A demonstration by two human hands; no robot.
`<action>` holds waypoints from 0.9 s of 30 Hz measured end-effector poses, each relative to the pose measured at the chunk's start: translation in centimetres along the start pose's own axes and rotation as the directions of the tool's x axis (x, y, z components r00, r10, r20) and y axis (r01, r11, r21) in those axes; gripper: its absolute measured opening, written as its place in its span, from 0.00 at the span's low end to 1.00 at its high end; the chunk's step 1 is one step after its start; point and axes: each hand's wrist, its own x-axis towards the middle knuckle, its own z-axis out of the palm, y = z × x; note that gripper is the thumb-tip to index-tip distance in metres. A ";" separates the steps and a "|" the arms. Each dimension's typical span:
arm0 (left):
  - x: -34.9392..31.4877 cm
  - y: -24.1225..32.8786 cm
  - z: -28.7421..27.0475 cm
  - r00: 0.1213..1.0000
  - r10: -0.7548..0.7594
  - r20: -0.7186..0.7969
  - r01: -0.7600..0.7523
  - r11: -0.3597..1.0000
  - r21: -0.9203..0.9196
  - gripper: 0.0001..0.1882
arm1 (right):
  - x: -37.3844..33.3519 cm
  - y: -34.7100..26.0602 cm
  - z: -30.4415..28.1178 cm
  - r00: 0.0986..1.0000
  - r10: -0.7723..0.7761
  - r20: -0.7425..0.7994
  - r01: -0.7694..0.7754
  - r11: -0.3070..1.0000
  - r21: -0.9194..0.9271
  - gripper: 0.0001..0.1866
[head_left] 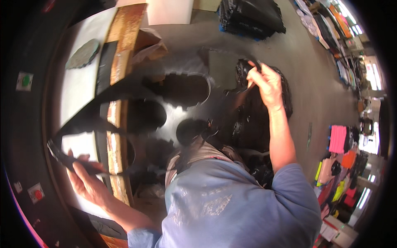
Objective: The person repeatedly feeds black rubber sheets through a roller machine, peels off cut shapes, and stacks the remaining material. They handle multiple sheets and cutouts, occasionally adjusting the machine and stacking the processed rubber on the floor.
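A thin black sheet (84, 119) with several large rounded cut-outs hangs across the space in front of me, smeared by motion. Its material is hard to make out. My left hand (82, 180) grips its left edge by the white work surface, fingers closed round the material. Raised on the right, my right hand (266, 84) pinches another end of it. Below and behind that hand lies a shiny black plastic bag or bundle (254, 124), partly covered by the sheet.
The white work surface (76, 95) has a worn wooden edge (122, 53) and bears a grey-green flat piece (82, 53). Green (25, 80) and red (38, 194) buttons sit at far left. A black-wrapped stack (250, 18) stands ahead; coloured fabric stacks (338, 138) line the right.
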 end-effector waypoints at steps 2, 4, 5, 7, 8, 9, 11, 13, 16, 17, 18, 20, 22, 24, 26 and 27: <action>0.7 0.8 5.0 0.990 0.049 0.133 -0.038 0.996 -0.086 0.22 | -0.8 -0.9 -4.4 0.993 -0.007 -0.114 0.010 1.000 0.026 0.16; 0.8 1.7 9.9 0.967 0.025 0.252 0.025 0.981 -0.193 0.22 | -1.3 -1.3 -8.4 0.975 -0.062 -0.214 0.050 0.997 -0.059 0.18; 0.5 2.1 12.0 0.952 0.034 0.305 0.032 0.977 -0.210 0.22 | -1.7 -1.5 -10.2 0.960 -0.109 -0.258 0.088 0.992 -0.093 0.18; -0.8 2.5 15.9 0.916 0.081 0.393 0.026 0.965 -0.261 0.22 | -3.6 -1.9 -13.5 0.921 -0.132 -0.366 0.112 0.991 -0.076 0.16; -1.0 2.7 17.6 0.890 0.055 0.453 0.079 0.960 -0.270 0.21 | -4.9 -2.0 -14.8 0.890 -0.123 -0.438 0.088 0.991 -0.101 0.16; -1.5 2.8 19.3 0.861 0.037 0.508 0.136 0.945 -0.299 0.22 | -6.2 -2.2 -16.0 0.859 -0.129 -0.495 0.083 0.990 -0.114 0.16; -2.2 3.2 22.0 0.738 0.088 0.669 0.198 0.920 -0.339 0.22 | -9.1 -2.4 -18.1 0.764 -0.139 -0.630 0.072 0.989 -0.131 0.16; -2.8 3.6 24.6 0.582 0.213 0.785 0.265 0.862 -0.431 0.23 | -12.9 -3.0 -20.0 0.705 -0.192 -0.683 0.089 0.979 -0.183 0.14; -4.5 4.4 28.3 0.427 0.245 0.870 0.373 0.829 -0.417 0.22 | -18.3 -4.3 -23.2 0.589 -0.226 -0.776 0.070 0.971 -0.230 0.10; -5.3 4.9 29.4 0.378 0.244 0.893 0.458 0.789 -0.409 0.22 | -19.7 -4.9 -24.5 0.537 -0.273 -0.798 0.081 0.959 -0.273 0.11; -5.9 5.4 30.7 0.327 0.230 0.917 0.493 0.786 -0.373 0.22 | -20.9 -5.6 -25.7 0.477 -0.289 -0.830 0.058 0.953 -0.299 0.11; -7.3 6.4 33.4 0.246 0.156 0.957 0.582 0.765 -0.275 0.23 | -22.9 -7.8 -28.9 0.395 -0.324 -0.860 -0.022 0.932 -0.361 0.12; -8.7 6.9 37.7 0.155 0.270 0.950 0.582 0.752 -0.308 0.24 | -23.5 -9.8 -32.6 0.398 -0.361 -0.843 -0.097 0.897 -0.430 0.12; -10.8 7.1 41.7 0.128 0.202 0.971 0.685 0.690 -0.233 0.24 | -23.2 -11.1 -36.4 0.396 -0.361 -0.844 -0.176 0.873 -0.456 0.11; -13.2 6.9 46.3 0.122 0.145 0.982 0.730 0.657 -0.188 0.24 | -21.9 -10.9 -40.9 0.370 -0.322 -0.871 -0.118 0.914 -0.388 0.09; -14.5 6.7 49.0 0.120 0.136 0.983 0.733 0.656 -0.180 0.24 | -21.0 -10.2 -43.6 0.411 -0.312 -0.857 -0.094 0.920 -0.380 0.08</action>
